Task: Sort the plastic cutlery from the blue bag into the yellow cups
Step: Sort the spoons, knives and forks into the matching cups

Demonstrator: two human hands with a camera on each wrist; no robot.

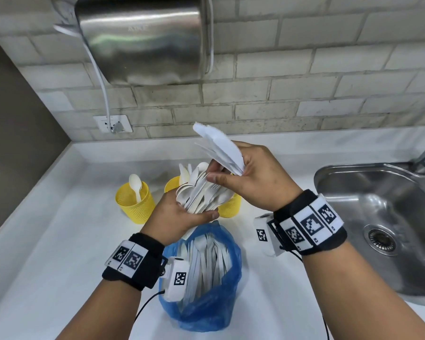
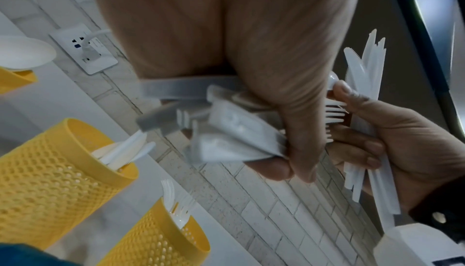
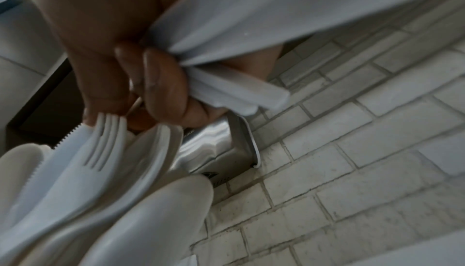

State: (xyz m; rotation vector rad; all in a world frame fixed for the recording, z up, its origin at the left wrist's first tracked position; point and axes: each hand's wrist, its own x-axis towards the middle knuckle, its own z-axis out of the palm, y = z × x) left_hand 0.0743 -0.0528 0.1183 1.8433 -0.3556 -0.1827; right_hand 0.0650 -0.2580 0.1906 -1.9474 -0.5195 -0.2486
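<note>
My left hand point(image 1: 179, 214) grips mixed cutlery point(image 1: 204, 190) above the bag point(image 1: 206, 298); my right hand point(image 1: 253, 177) clutches knives point(image 1: 219, 146). Three cups point(image 1: 134, 202) stand mid-worktop, behind the bag.

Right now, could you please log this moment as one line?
left hand: grips mixed cutlery | right hand: holds knives | blue bag: part full

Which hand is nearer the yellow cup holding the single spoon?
Left. The left hand grips mixed cutlery just right of that yellow cup; the right hand, holding knives, is farther right, beyond the left hand.
</note>
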